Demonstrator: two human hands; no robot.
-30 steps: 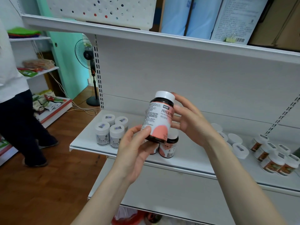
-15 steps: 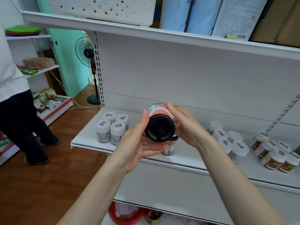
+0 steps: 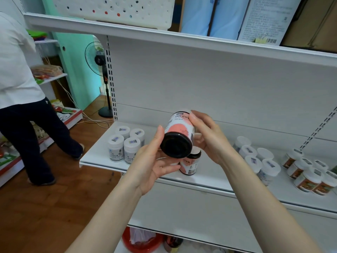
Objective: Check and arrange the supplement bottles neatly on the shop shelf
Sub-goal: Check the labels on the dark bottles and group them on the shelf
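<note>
two hands: both hold one pink-label bottle (image 3: 179, 132) in the air in front of the middle shelf (image 3: 102, 158), above its front half.
left hand (image 3: 155, 167): palm up, thumb lying up the left side of the bottle's base, fingers curled in under it.
right hand (image 3: 209, 141): fingers wrapped round the far end of the bottle, covering most of the white cap.
bottle's pose: tipped over, dark round base facing the camera, cap end pointing away towards the back panel, pink and white label on top.
second bottle (image 3: 189, 165): same pink label, upright on the shelf just below the held one and partly hidden by it.
four white tubs (image 3: 125, 145): upright in a tight square at the shelf's left end, small stickers on the lids.
scattered white tubs (image 3: 259, 159): a loose cluster on the shelf, right of the right wrist.
brown-label jars (image 3: 308, 174): grouped at the far right of the same shelf, white lids.
upper shelf (image 3: 164, 31): carries a white dotted tray and blue packs.
below: a red basin (image 3: 140, 241) on the lowest level.
aisle: another person (image 3: 18, 79) in a white top and dark trousers stands at the left on the wooden floor; a pedestal fan (image 3: 99, 57) stands past the shelf's end.
</note>
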